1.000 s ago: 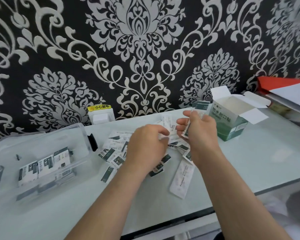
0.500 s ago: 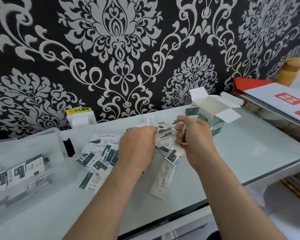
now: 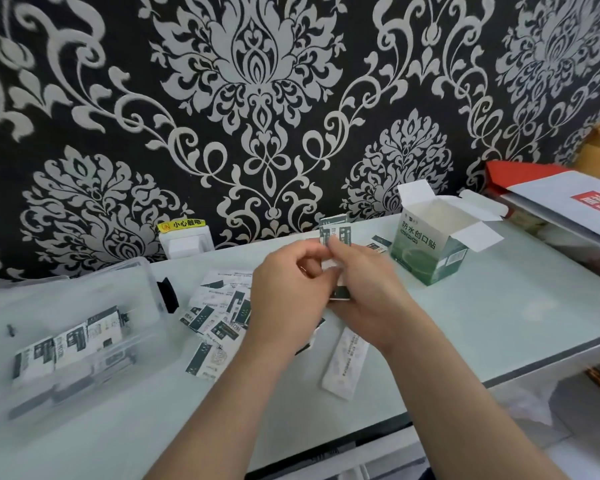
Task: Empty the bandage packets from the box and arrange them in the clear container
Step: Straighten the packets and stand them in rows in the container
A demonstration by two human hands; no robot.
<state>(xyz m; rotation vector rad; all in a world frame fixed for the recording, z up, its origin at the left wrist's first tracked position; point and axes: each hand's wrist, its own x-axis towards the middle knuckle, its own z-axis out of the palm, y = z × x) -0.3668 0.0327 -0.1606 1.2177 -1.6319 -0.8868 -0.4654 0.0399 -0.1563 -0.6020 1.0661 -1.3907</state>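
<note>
A wall with black and silver ornamental wallpaper (image 3: 264, 98) stands behind a pale, glossy table (image 3: 499, 313). At the back edge of the table, against the wall, there is a white socket (image 3: 184, 244) with a yellow warning label above it. On the left side of the table stands the clear container (image 3: 66, 327), open at the top, and a row of bandage packets (image 3: 68, 344) already stands inside it, on their edges and close together. Between the container and the hands, loose packets (image 3: 219, 317) lie scattered flat on the table, some overlapping each other. A long white wrapper (image 3: 345, 365) lies in front of the right wrist, apart from the pile. The green and white box (image 3: 430, 251) stands upright on the right, behind the right hand, with its top flaps open. Farther right there is a stack of papers and folders (image 3: 561, 209) with a red cover. Both hands are raised above the table in the middle. The right hand (image 3: 368, 289) is closed around a small stack of packets (image 3: 336, 237), whose upper ends stick out above the fingers. The left hand (image 3: 284, 299) touches the same stack from the left side, with thumb and forefinger pinched at its edge. A few more packets (image 3: 378, 243) lie just beside the box.
</note>
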